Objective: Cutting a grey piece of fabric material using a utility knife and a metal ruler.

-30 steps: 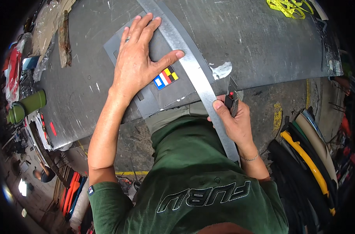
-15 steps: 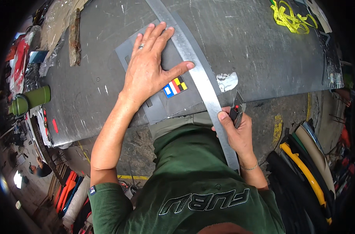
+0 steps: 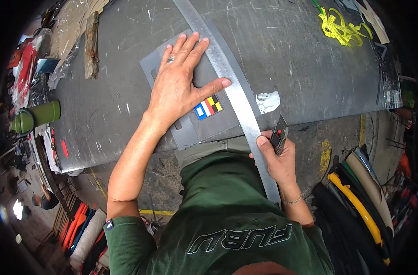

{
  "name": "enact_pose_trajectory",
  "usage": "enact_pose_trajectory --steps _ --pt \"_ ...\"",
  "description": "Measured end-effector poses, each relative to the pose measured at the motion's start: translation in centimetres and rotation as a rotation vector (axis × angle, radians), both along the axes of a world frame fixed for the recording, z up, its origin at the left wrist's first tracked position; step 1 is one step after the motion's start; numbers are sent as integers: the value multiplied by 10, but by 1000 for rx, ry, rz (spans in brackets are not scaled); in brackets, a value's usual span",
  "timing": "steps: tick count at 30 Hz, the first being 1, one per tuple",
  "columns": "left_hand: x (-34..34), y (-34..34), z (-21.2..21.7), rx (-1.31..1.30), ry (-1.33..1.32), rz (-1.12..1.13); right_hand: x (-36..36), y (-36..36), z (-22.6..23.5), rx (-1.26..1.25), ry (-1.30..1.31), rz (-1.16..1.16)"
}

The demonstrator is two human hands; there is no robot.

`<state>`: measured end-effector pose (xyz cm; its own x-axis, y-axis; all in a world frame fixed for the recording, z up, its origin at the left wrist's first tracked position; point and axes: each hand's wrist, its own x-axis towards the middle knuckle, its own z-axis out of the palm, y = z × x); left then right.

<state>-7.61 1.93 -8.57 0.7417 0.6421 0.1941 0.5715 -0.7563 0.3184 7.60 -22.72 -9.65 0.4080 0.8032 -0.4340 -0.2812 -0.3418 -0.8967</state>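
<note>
A long metal straightedge [image 3: 239,97] runs over a grey sheet of material [image 3: 209,129] on the dark worktable. My left hand [image 3: 179,85] lies flat with fingers spread on the sheet; its thumb and fingertips reach the straightedge's left edge. Beside that thumb is a small patch with coloured blocks [image 3: 208,108]. Past the table's front edge, my right hand [image 3: 278,156] pinches the straightedge near its lower end. The same hand also holds a utility knife [image 3: 279,135], blade end pointing up and away from me. Part of the knife's handle is hidden in the palm.
A yellow tape measure [image 3: 342,28] lies in a tangle at the far right of the worktable [image 3: 140,27]. A wooden stick [image 3: 92,46] and a green bottle [image 3: 37,115] are on the left. Rolls of material [image 3: 356,201] stand beyond the table at right. Another person [image 3: 46,198] is far left.
The whole view has shifted slightly. Both hands keep their hold, and the knife has tilted a little in my right hand.
</note>
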Motion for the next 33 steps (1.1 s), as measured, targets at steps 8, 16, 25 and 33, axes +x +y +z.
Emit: enact_pose_trajectory --steps 8,16,25,33 --pt "0 1 -2 22 10 -1 1 1 1 -15 12 -7" --pt "1 0 1 13 -5 0 1 0 2 -37 -1 7" --pt "1 3 -2 81 -14 -29 1 3 -3 4 33 -5" --pt "-1 6 -8 124 -31 -44 3 5 -5 72 51 24"
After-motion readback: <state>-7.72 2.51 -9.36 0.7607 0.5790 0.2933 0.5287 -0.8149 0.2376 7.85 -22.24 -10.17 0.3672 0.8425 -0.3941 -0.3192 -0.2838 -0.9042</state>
